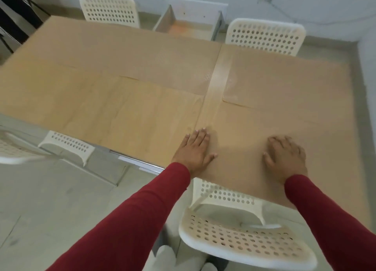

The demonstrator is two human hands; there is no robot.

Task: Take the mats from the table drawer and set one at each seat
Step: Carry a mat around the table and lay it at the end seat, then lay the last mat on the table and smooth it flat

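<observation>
At the lower left of the frame a white perforated chair point(67, 146) stands half under the worktop point(154, 126), and in front of it lies a tan mat point(67, 99), near the same colour as the wood. At the upper left a second mat point(114, 52) lies before another chair point(109, 10). In the upper middle the drawer point(189, 24) stands pulled open; what is inside is too blurred to tell. Below the middle, the left hand point(195, 152) lies flat with its fingers point(200, 135) straight and close together, pressing the near mat point(284, 116), probably to smooth it. To the right, the right hand point(286, 156) presses the same mat, fingers slightly bent. The upper right mat point(284, 75) lies before its chair point(266, 36). All four seats appear served.
</observation>
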